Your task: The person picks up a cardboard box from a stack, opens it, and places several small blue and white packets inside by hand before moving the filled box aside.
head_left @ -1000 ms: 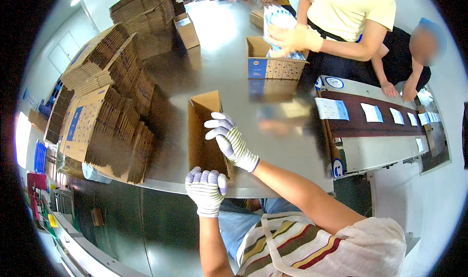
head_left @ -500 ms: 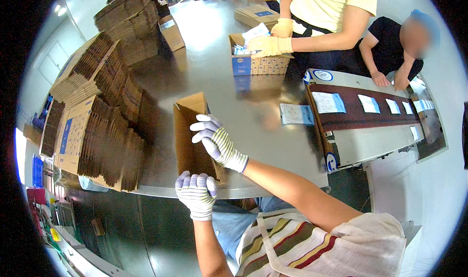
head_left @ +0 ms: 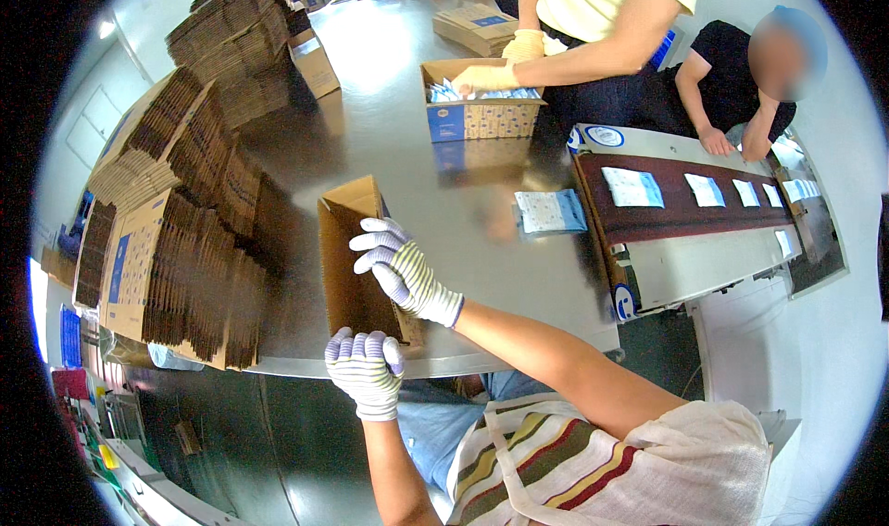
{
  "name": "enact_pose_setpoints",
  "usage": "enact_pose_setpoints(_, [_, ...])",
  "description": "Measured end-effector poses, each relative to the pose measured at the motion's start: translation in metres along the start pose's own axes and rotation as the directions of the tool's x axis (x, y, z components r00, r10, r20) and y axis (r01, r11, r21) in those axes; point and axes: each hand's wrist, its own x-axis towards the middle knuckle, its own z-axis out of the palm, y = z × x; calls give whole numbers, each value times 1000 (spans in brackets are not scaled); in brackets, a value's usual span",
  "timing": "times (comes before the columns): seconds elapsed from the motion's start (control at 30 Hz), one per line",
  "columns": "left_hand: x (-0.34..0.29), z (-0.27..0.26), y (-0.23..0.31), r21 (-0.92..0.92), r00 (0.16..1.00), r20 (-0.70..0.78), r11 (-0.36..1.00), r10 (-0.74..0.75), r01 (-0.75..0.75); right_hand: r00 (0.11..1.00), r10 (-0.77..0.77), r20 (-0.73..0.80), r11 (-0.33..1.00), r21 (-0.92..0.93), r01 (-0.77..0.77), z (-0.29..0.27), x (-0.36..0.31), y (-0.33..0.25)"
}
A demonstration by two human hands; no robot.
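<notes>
An open cardboard box [head_left: 347, 285] stands at the table's near edge, its brown inside facing up; I see nothing in it. My left hand [head_left: 365, 374], in a striped white and purple glove, has its fingers curled over the box's near end. Across the right wall reaches my right hand [head_left: 407, 274], gloved alike, its fingers apart above the opening and holding nothing I can see. To the right, a flat white and blue packet [head_left: 551, 212] lies on the metal table by the belt's end.
Tall stacks of flattened cartons [head_left: 185, 267] fill the left side. A conveyor [head_left: 685, 248] carries several packets at right. Across the table, a co-worker's yellow-gloved hand [head_left: 486, 79] is in a carton [head_left: 500, 118] of packets. Another person leans beside the belt.
The co-worker's hands have gone lower into the packet carton. Packets on the belt have shifted, and the one at its end lies farther onto the table. My hands keep nearly the same pose.
</notes>
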Motion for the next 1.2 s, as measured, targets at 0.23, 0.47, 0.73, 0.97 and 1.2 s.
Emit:
enact_pose_setpoints(0.23, [2, -1, 2, 47, 996, 84, 999, -12, 8, 982, -58, 178, 994, -83, 74, -32, 11, -18])
enact_pose_setpoints(0.47, [3, -1, 1, 69, 994, 110, 998, -5, -2, 933, 119, 341, 969, -244, -35, -112, -16, -10])
enact_pose_setpoints(0.73, [1, -5, 2, 76, 995, 102, 997, -13, 6, 772, 533, 346, 572, -820, -27, -302, 9, 46])
enact_pose_setpoints(0.97, [4, -5, 4, 47, 996, 86, 999, -26, 22, 481, 866, 134, 91, -990, 111, -503, -34, 96])
enact_pose_setpoints(1.2, [2, -4, 2, 31, 995, 98, 999, -30, 27, 210, 926, 314, 323, -946, -6, -423, 11, 79])
